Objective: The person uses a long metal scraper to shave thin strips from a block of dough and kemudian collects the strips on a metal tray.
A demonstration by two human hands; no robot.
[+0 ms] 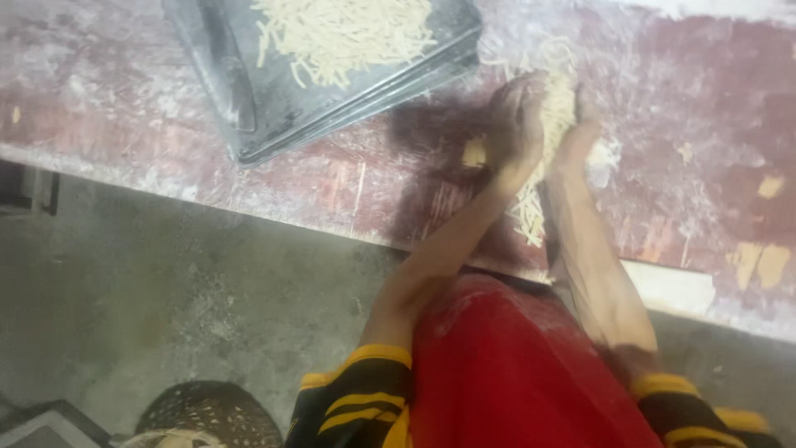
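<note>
The left hand (512, 124) and right hand (580, 124) press palm to palm around a bundle of pale, thin dough strands (554, 108), the grip of each flat and closed on it, above the near edge of the floury reddish tabletop (124, 108). Light, even pressure would likely keep the strands from clumping or breaking. A dark metal tray (274, 108) with more strands sits toward the far left. No packages, labels or signs show.
</note>
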